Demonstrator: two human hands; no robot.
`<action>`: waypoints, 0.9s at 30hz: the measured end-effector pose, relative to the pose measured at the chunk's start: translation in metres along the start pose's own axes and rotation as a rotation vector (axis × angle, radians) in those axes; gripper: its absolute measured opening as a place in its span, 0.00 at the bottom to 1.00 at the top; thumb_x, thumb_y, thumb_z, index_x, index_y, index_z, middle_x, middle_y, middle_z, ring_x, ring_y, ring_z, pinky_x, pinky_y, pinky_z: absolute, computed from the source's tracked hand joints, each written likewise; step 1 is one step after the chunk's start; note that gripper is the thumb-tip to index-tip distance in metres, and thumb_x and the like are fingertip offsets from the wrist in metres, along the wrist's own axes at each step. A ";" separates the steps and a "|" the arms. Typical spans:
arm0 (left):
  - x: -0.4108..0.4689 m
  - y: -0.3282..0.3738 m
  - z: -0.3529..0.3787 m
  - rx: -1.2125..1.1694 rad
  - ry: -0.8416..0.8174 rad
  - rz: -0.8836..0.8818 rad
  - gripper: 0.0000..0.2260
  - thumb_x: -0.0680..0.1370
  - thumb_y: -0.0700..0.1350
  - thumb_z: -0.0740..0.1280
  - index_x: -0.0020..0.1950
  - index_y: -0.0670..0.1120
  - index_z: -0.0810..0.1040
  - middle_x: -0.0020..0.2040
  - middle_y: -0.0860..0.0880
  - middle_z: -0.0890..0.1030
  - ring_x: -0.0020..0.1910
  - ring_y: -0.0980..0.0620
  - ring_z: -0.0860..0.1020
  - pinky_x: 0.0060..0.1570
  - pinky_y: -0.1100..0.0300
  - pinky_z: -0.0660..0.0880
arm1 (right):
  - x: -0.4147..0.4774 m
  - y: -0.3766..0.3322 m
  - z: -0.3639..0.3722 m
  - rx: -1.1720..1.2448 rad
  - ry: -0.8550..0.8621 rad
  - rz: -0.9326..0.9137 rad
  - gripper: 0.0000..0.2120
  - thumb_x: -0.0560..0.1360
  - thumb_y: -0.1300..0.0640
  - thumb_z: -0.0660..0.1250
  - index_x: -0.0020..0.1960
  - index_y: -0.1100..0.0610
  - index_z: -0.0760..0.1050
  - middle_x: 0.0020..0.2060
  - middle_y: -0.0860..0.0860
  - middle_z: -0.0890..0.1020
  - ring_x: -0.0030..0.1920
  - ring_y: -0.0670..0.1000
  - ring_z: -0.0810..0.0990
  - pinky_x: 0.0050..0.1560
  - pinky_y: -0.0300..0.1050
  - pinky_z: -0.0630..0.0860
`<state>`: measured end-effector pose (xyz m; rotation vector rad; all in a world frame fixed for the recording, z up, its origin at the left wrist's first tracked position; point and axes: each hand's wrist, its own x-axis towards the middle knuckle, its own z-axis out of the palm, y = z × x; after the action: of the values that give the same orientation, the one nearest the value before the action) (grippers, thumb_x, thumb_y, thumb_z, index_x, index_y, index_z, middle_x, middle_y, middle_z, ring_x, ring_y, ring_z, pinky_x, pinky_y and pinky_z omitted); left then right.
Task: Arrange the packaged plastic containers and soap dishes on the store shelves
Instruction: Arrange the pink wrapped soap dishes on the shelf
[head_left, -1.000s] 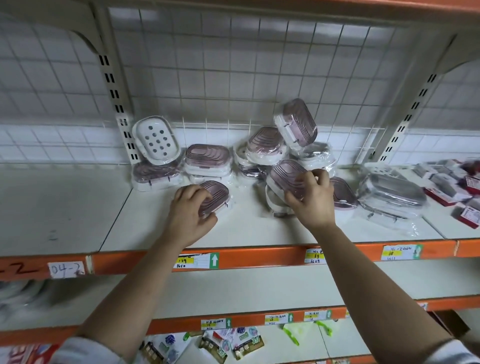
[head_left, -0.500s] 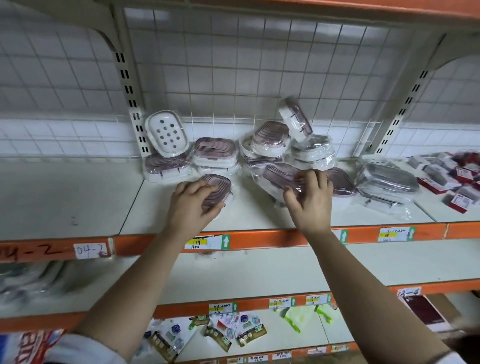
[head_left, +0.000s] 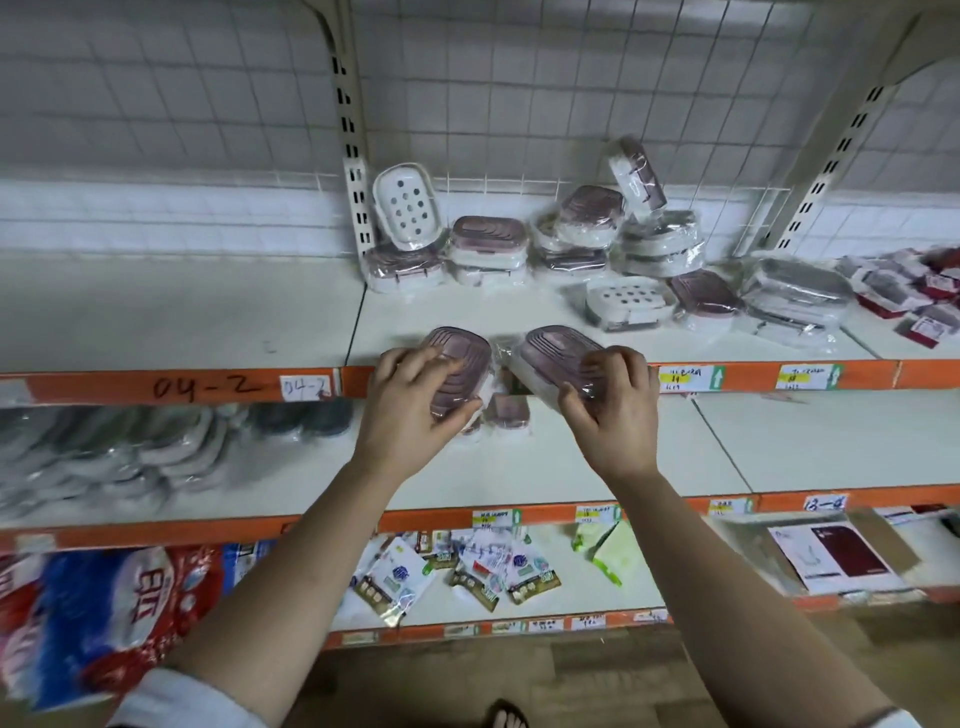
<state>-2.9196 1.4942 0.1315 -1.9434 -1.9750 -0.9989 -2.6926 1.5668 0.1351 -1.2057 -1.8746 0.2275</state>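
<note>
Soap dish (head_left: 460, 364), mauve ribbed top, clear-wrapped, is gripped by left hand (head_left: 410, 410); 2nd dish (head_left: 556, 358), same look, by right hand (head_left: 613, 410).

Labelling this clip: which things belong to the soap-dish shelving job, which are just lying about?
Job: left hand, gripping a wrapped mauve-lidded plastic soap dish; right hand, gripping another wrapped mauve-lidded dish; pile of wrapped soap dishes behind.
Lying about: small red boxes, far right; printed sachets, bottom shelf; red-and-blue bags, lower left.
</note>
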 end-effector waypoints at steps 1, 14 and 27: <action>-0.009 0.000 -0.004 0.004 0.013 0.008 0.22 0.72 0.59 0.71 0.59 0.46 0.82 0.60 0.46 0.80 0.59 0.40 0.73 0.58 0.50 0.71 | -0.010 -0.003 0.000 0.006 0.001 -0.008 0.20 0.70 0.46 0.62 0.52 0.61 0.75 0.52 0.56 0.76 0.53 0.61 0.73 0.55 0.48 0.66; -0.121 -0.027 0.034 -0.025 -0.059 -0.106 0.25 0.72 0.65 0.65 0.54 0.45 0.81 0.54 0.49 0.81 0.53 0.45 0.74 0.53 0.56 0.70 | -0.105 0.024 0.034 -0.014 -0.145 0.153 0.22 0.72 0.45 0.62 0.55 0.61 0.75 0.56 0.59 0.74 0.54 0.62 0.72 0.56 0.54 0.70; -0.135 -0.078 0.206 0.010 -0.272 -0.370 0.23 0.70 0.59 0.74 0.55 0.45 0.80 0.54 0.46 0.82 0.54 0.41 0.74 0.55 0.54 0.66 | -0.134 0.146 0.149 -0.186 -0.395 0.239 0.22 0.74 0.45 0.64 0.57 0.63 0.76 0.58 0.59 0.77 0.56 0.66 0.73 0.57 0.53 0.66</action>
<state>-2.9127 1.5112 -0.1258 -1.8282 -2.5537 -0.8292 -2.6881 1.5756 -0.1123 -1.6075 -2.1192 0.4575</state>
